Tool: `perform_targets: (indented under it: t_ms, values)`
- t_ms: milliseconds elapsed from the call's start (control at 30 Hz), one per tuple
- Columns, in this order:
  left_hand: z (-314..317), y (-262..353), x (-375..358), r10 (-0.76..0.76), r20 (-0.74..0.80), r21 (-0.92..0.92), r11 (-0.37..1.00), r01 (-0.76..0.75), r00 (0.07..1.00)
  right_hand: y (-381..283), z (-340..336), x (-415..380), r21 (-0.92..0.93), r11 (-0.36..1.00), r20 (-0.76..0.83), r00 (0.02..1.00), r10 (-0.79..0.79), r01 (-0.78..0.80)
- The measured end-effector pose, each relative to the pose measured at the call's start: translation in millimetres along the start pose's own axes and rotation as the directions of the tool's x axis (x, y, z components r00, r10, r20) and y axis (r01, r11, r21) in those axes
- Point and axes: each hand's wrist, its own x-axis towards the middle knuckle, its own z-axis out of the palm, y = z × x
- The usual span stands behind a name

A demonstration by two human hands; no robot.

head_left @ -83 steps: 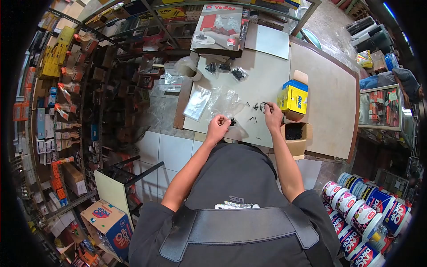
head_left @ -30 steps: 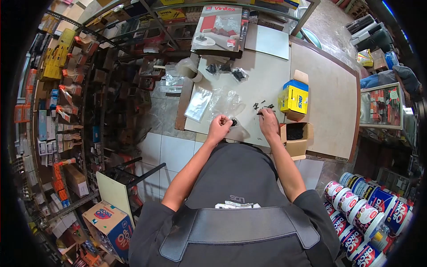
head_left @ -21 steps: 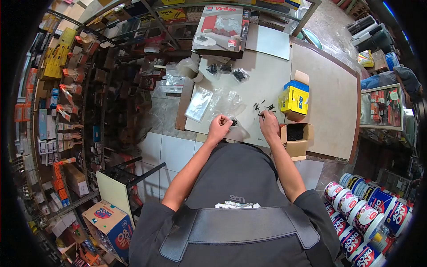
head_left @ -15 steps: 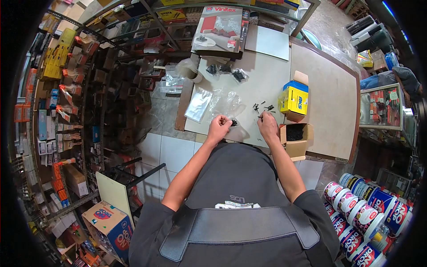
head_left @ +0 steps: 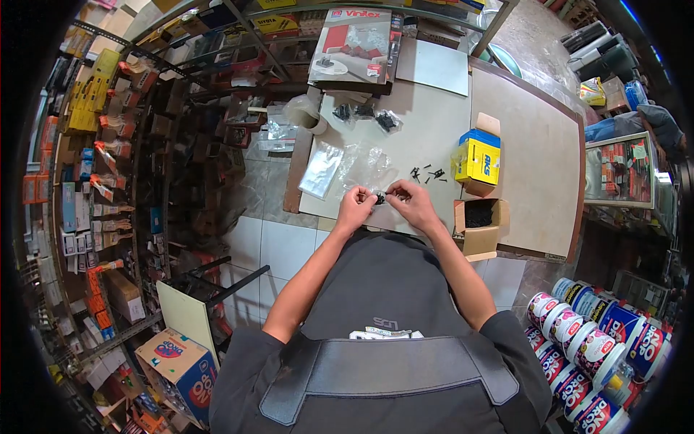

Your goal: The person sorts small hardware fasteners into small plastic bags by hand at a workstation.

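Observation:
My left hand (head_left: 356,206) pinches a small clear plastic bag with black screws (head_left: 380,198) in it, near the front edge of the table. Close beside it, my right hand (head_left: 413,205) has thumb and fingers together at the bag's right side; anything in that pinch is too small to make out. Several loose black screws (head_left: 429,174) lie on the tabletop beyond my right hand. To the right stands an open cardboard box (head_left: 486,244) holding a dark mass of screws. Flat clear plastic bags (head_left: 321,171) are stacked to the left.
A yellow and blue box (head_left: 480,162) stands upright behind the open carton. Several small filled bags (head_left: 388,121) lie further back, near a white cup (head_left: 309,118) and a Vinilex box (head_left: 353,47). Paint buckets (head_left: 596,351) are stacked at lower right; shelves (head_left: 108,181) line the left.
My right hand has moved left, from the loose screws to the small bag. My left hand has stayed at the bag.

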Motion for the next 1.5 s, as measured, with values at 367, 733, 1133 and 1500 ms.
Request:
perform_targets:
  t_ms: [367,733,1133,1500]
  values:
    - [-1.9,-3.2,2.0,0.015,0.016,-0.005,1.000,-0.015,1.000,-4.3,6.3,-0.3,-0.180,0.979,0.067,0.994,-0.081,0.092]
    - [-0.8,-5.4,0.4,0.004,0.005,-0.015,1.000,-0.004,1.000,74.6,-35.3,20.6,-0.435,0.894,-0.396,0.915,-0.083,-0.107]
    - [2.3,-4.0,-0.7,0.012,0.015,-0.009,1.000,-0.012,1.000,75.5,-17.3,24.7,-0.565,0.823,-0.273,0.956,-0.111,-0.066]
    - [-1.4,-7.0,0.7,0.015,0.020,-0.019,1.000,-0.015,1.000,99.1,-28.8,31.9,-0.196,0.969,-0.389,0.919,0.062,-0.148]
